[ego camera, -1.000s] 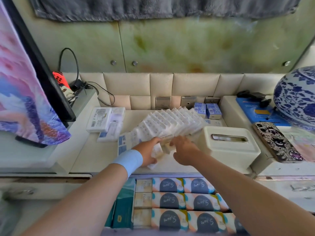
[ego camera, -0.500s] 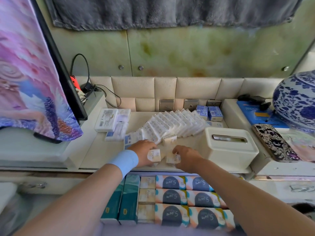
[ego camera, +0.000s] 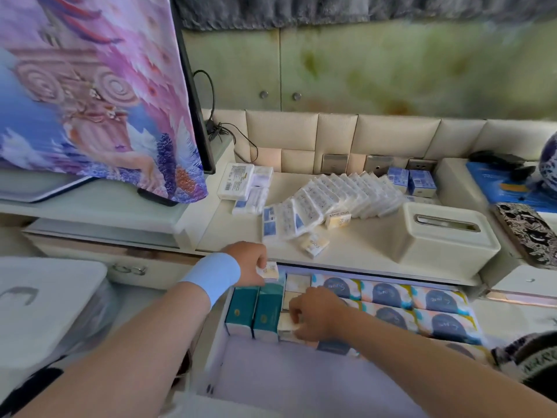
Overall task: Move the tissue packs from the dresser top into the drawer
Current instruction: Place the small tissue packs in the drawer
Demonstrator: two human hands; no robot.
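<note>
Nearest to us, inside the drawer (ego camera: 271,375), our right hand (ego camera: 315,319) has its fingers curled round a cream pack (ego camera: 288,326). It sets the pack into the narrow column between the teal packs (ego camera: 251,312) on the drawer's left side and the patterned packs (ego camera: 388,294) that fill its right. We judge that this column suits the small packs because they match its width, so they should sit tidy without sliding. Over the drawer's far left rim, our left hand (ego camera: 248,262) pinches a second pack (ego camera: 268,271) in closed fingers. We hold it level there, likely so it can go into the same column once the right hand clears. Beyond the drawer, on the surface (ego camera: 370,251), two loose packs (ego camera: 315,244) of the same cream kind lie near the drawer's edge, handy for the next reach. Farther beyond, a fanned row of white packs (ego camera: 340,191) leans like toppled dominoes, and a white tissue box (ego camera: 443,233) stands past the drawer's right half. Most of the job looks to be ahead of us.
</note>
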